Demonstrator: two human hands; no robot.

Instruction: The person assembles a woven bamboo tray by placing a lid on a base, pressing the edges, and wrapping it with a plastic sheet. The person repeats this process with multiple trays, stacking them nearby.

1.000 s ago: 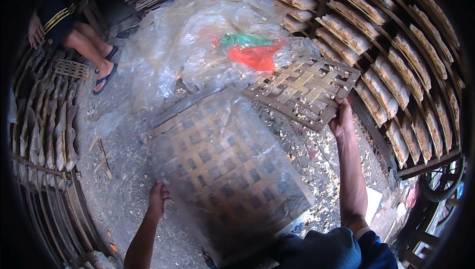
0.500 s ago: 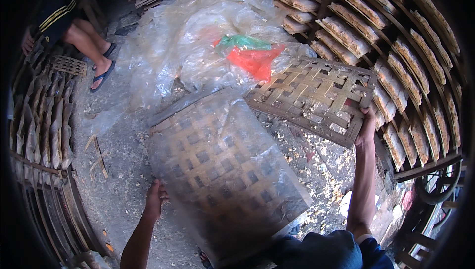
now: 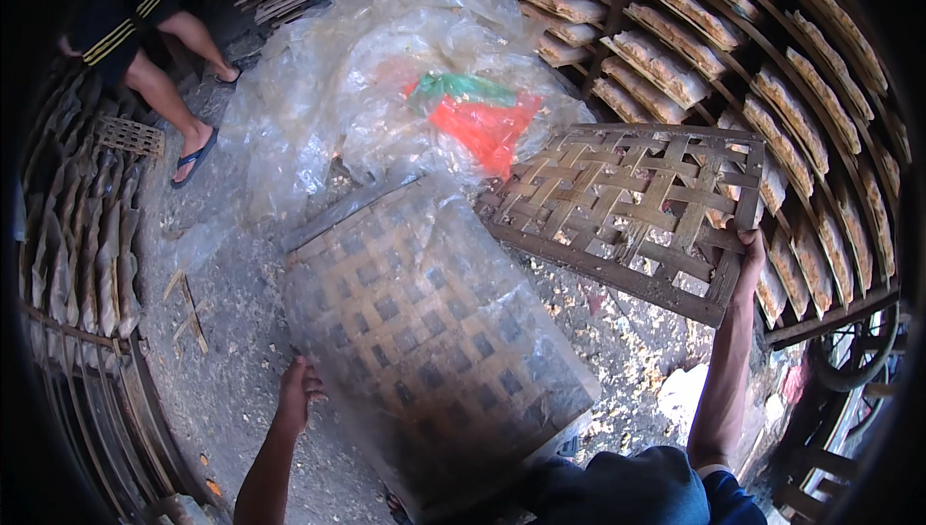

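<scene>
My right hand (image 3: pixel 750 264) is closed round the right end of a woven bamboo tray (image 3: pixel 632 207), an open lattice in a dark wooden frame, held tilted. In front of me is a second woven tray (image 3: pixel 424 317), covered by a cloudy plastic sheet (image 3: pixel 531 332). Beside its left edge is my left hand (image 3: pixel 299 395), fingers loosely bent and apart with nothing in them. A small gap seems to separate it from the tray.
Racks with several loaded trays (image 3: pixel 666 67) rise at the right, and more trays (image 3: pixel 87 255) line the left. Crumpled clear plastic (image 3: pixel 289 110) with red (image 3: pixel 487 129) and green plastic (image 3: pixel 463 89) lies ahead. A person in sandals (image 3: pixel 159 91) is at far left. Pale crumbs litter the floor (image 3: pixel 231 303).
My right hand has moved right and slightly down, taking the bare bamboo tray with it. The person at the far left has shifted a leg. My left hand has hardly moved.
</scene>
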